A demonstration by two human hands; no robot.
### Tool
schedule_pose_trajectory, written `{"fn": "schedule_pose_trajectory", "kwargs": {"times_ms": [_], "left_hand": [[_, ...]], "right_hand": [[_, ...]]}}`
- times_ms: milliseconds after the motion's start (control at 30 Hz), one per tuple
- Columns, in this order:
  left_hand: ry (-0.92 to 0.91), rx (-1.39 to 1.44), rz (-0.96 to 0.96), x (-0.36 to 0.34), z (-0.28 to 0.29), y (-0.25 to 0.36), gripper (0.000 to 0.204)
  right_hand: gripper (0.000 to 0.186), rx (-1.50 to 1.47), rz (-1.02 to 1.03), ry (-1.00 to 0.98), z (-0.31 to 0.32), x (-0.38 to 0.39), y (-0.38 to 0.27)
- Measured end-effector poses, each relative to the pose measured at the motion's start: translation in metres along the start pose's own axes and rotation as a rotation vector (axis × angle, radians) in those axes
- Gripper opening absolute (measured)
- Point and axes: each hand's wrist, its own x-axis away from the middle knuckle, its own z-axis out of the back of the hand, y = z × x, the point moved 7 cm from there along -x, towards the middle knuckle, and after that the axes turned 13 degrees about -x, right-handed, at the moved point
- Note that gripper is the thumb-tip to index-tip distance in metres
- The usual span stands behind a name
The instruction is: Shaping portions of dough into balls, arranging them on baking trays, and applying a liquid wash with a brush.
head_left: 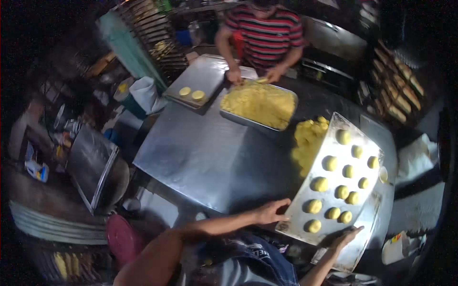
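A metal baking tray (305, 190) with several round yellow dough pieces (320, 184) lies slanted on the right side, over the table's near edge. My left hand (273, 212) grips its left edge close to the near corner, thumb at the rim and the other fingers partly hidden. At the near right edge my right hand (347, 238) holds the same tray. Under it a second metal tray (367, 224) sticks out on the right. A heap of yellow dough balls (305, 143) rests beside the tray's far left edge.
Across the metal table (191, 152), a person in a striped shirt (265, 35) works with both hands at a deep pan (255, 123) of yellow crumbly filling. Left of it, another tray (205, 71) bears several flat yellow rounds. A dark tray (90, 162) leans at left.
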Motion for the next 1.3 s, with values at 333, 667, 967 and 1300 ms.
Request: {"fn": "schedule_pose_trajectory", "kwargs": {"times_ms": [333, 667, 967, 1300], "left_hand": [[0.346, 0.603, 0.140, 0.313, 0.210, -0.084, 0.100], [0.931, 0.677, 0.332, 0.551, 0.318, -0.099, 0.105], [1.125, 0.650, 0.459, 0.615, 0.377, -0.168, 0.101], [0.883, 0.365, 0.728, 0.662, 0.579, -0.297, 0.095]], "right_hand": [[0.089, -0.040, -0.325, -0.702, -0.242, 0.326, 0.113], [0.070, 0.095, -0.371, -1.050, -0.413, 0.657, 0.185], [0.085, 0.235, -0.201, -1.279, -0.517, 0.727, 0.278], [0.069, 0.197, -0.428, -0.917, -0.613, 0.833, 0.339]]}}
